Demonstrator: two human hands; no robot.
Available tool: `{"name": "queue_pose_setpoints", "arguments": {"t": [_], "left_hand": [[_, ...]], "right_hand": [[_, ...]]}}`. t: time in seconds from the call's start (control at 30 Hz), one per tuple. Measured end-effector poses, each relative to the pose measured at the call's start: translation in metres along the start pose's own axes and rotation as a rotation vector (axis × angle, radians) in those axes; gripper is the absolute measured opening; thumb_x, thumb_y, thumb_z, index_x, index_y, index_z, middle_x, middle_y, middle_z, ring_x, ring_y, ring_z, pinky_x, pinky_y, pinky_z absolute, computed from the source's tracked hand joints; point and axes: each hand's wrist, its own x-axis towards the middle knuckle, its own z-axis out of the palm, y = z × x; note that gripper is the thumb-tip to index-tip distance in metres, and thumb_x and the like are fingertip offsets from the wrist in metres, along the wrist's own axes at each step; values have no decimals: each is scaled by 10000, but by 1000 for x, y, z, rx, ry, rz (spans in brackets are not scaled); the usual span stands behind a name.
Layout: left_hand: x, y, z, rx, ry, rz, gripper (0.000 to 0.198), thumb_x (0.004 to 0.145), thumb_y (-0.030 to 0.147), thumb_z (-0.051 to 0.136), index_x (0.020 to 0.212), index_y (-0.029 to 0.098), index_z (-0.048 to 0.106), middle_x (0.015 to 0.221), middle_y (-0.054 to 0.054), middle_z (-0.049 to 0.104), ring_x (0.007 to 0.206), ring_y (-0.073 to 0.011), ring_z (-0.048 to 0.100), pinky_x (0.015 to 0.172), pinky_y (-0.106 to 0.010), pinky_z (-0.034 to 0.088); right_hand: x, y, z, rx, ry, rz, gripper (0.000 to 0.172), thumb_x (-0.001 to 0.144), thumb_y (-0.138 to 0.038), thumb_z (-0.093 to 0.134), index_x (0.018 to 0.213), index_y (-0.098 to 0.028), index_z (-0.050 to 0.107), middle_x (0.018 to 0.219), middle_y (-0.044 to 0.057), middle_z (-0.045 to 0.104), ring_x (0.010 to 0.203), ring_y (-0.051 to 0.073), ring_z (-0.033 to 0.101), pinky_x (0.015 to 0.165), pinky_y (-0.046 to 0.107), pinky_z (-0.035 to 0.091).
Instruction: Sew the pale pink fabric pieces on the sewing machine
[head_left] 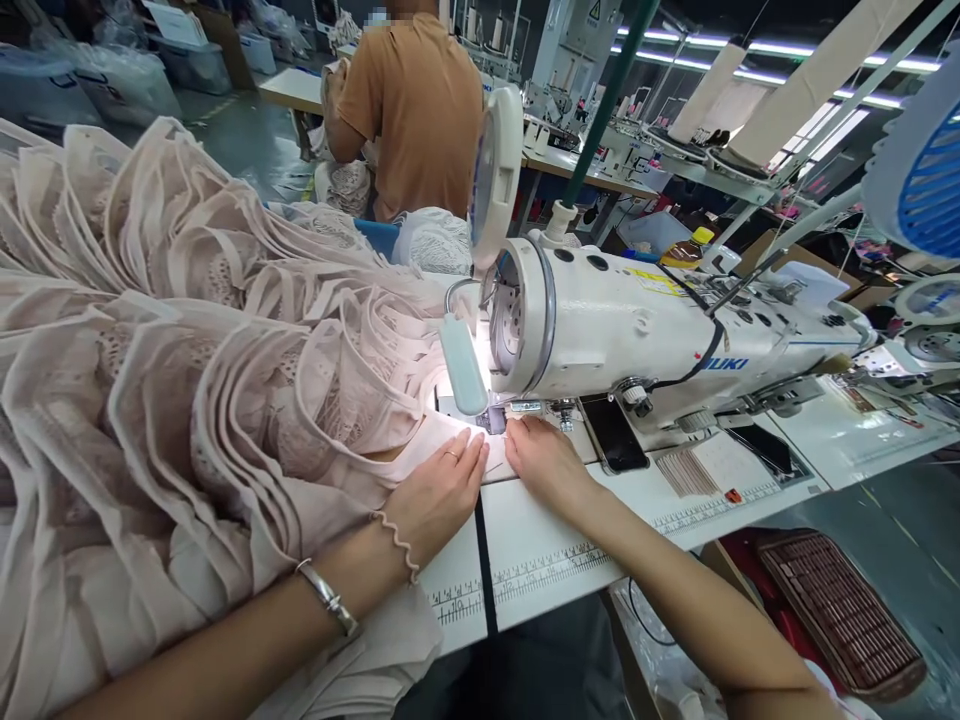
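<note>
My left hand lies flat on a pale pink bra piece, its fingers stretched toward the needle area of the white sewing machine. Close to the presser foot, my right hand has its fingers curled together at the right edge of the same piece; its fingertips are partly hidden. A lamp lights the cloth there. Joined to this work, a thick heap of beige lace bras spreads over the left side of the table.
A phone and a stack of beige strips lie right of my hands. A pale green guard hangs by the needle. A ruler tape runs along the table's front. A co-worker in a brown shirt is beyond the machine.
</note>
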Motion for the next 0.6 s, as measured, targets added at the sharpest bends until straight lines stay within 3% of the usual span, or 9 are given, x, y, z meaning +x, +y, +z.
{"name": "queue_pose_setpoints", "arguments": {"t": [0.1, 0.27, 0.37, 0.47, 0.6], "left_hand": [[0, -4, -1, -82, 18, -40, 394, 884, -15, 380, 1220, 19, 581, 1241, -193, 644, 1199, -254, 593, 980, -359, 497], [-1, -7, -3, -208, 99, -269, 477, 847, -46, 326, 1251, 61, 558, 1254, -136, 653, 1180, -182, 609, 964, -286, 520], [0, 1, -4, -218, 104, -195, 518, 831, -66, 300, 1240, 95, 573, 1259, -90, 660, 1221, -171, 580, 980, -282, 513], [2, 10, -5, -115, 57, -87, 459, 851, -42, 327, 1214, 50, 592, 1258, -123, 654, 1256, -247, 552, 1015, -349, 494], [4, 13, -4, -33, 18, -70, 452, 870, -25, 321, 1243, 12, 573, 1295, -161, 623, 1257, -291, 545, 1013, -385, 500]], "right_hand": [[6, 5, 5, 199, 22, 36, 138, 935, -185, 443, 862, -183, 560, 746, 40, 622, 695, 189, 572, 622, 273, 394], [7, 7, 13, 572, 103, 126, 199, 927, -248, 440, 748, -215, 520, 642, -21, 595, 601, 145, 547, 628, 253, 396], [7, 7, 14, 648, 104, 140, 188, 902, -241, 433, 736, -216, 516, 643, -23, 603, 590, 140, 549, 621, 253, 398], [7, 8, 15, 636, 123, 148, 197, 878, -253, 441, 693, -217, 500, 627, -23, 582, 581, 140, 529, 611, 254, 393], [9, 7, 17, 633, 141, 160, 201, 869, -273, 450, 684, -217, 507, 610, -27, 562, 579, 141, 513, 602, 253, 391]]}}
